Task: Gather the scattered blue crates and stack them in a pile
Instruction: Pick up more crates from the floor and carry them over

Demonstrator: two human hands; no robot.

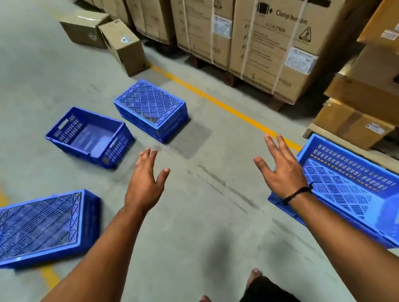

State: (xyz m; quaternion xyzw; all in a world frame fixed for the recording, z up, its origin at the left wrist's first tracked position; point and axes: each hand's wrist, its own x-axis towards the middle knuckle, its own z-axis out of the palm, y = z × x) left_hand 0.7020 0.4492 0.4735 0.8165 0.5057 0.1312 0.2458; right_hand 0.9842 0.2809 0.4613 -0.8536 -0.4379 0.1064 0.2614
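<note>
Four blue crates lie apart on the warehouse floor (201,202), and none is stacked yet. The far crate (151,107) sits bottom-up near the yellow line (225,106). Just beside it to the left, the open crate (89,138) stands mouth-up. The left crate (40,228) is also bottom-up, well apart from those two. The right crate (354,191) lies mouth-up across the line and seems tipped toward the camera. Both arms reach forward over bare floor. The left hand (146,182) and the right hand (284,171) hold nothing, with fingers (270,144) spread and relaxed.

The step in hand looks like the first pick-up, with the hands aimed roughly toward the open crate and the far crate. A sound way to do it is to choose one upright crate as the base (the open one sits flat, off the line). Each further crate is then gripped by its two short ends. The inverted ones should be turned mouth-up before they are lowered in, and the rims squared so the pile does not lean. The right crate is nearest the right hand, so it could reasonably go early.

The right wrist crosses in front of that crate's near corner, so contact with its rim is hard to judge; probably there is none. The inverted crates hide their insides, so whether anything lies under them cannot be seen. The washing machine cartons (285,22) are blurred and cut off at the top, and the lens bends the edges of the picture.
</note>
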